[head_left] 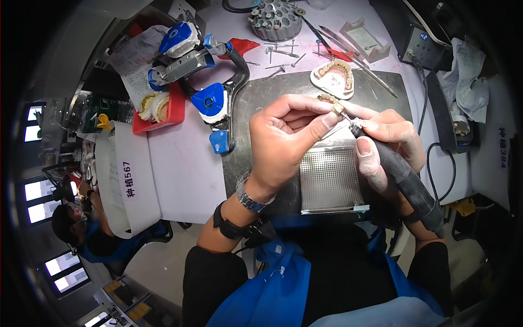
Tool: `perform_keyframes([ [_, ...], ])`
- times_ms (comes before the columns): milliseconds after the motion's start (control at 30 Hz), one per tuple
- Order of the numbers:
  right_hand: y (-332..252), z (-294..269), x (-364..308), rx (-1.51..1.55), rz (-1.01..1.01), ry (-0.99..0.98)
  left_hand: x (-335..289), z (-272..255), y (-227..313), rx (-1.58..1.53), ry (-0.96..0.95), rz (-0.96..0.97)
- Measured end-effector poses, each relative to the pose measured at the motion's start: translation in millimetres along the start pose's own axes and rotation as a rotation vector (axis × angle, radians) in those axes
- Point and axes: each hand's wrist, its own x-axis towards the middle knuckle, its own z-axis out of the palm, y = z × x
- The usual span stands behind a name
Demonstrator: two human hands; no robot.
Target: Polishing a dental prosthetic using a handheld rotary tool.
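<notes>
Currently, left hand pinches a small tooth-coloured dental piece at its fingertips; right hand grips a dark handpiece, bit just right of the piece, contact unclear.

The handpiece is right of the mesh plate, the dental model behind both.

At the left edge of your tabletop, a white partition panel carries dark characters and digits reading upward; a matching panel at the right edge reads downward. By the far right corner, your control box shows lit blue digits. Print on the paper sheet near the far left corner is too small to read.
</notes>
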Motion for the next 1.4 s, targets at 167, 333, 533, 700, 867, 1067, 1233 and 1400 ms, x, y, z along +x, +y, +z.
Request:
perform_keyframes([
  [167,-4.3,-3.8,1.8,-0.103,0.051,-0.116,-0.4,-2.2,-2.5,-0.014,-0.014,0.041],
  [333,-5.2,-5.5,1.1,-0.081,0.081,-0.121,0.1,-1.5,-0.8,-0.008,-0.016,0.050],
  [533,-3.2,-5.1,-0.4,-0.075,0.035,-0.123,-0.9,-0.8,-0.5,0.033,0.005,0.078],
  [700,-4.4,-3.3,1.6,-0.129,0.006,-0.135,-1.5,-0.3,-3.5,0.096,0.015,0.167],
  [867,0.7,-4.0,1.9,-0.154,-0.088,-0.129,-1.2,-0.9,-3.0,0.209,-0.009,0.221],
  [1067,5.9,-6.1,2.2,-0.047,-0.114,-0.097,-1.5,-1.1,-2.3,0.219,-0.006,0.213],
  [1233,0.5,-5.6,1.3,0.003,0.024,-0.075,1.5,-3.5,-1.8,0.021,-0.044,0.056],
  [1400,-3.8,-7.3,2.5,0.001,0.091,-0.113,1.1,-5.1,0.5,-0.021,-0.042,-0.004],
])
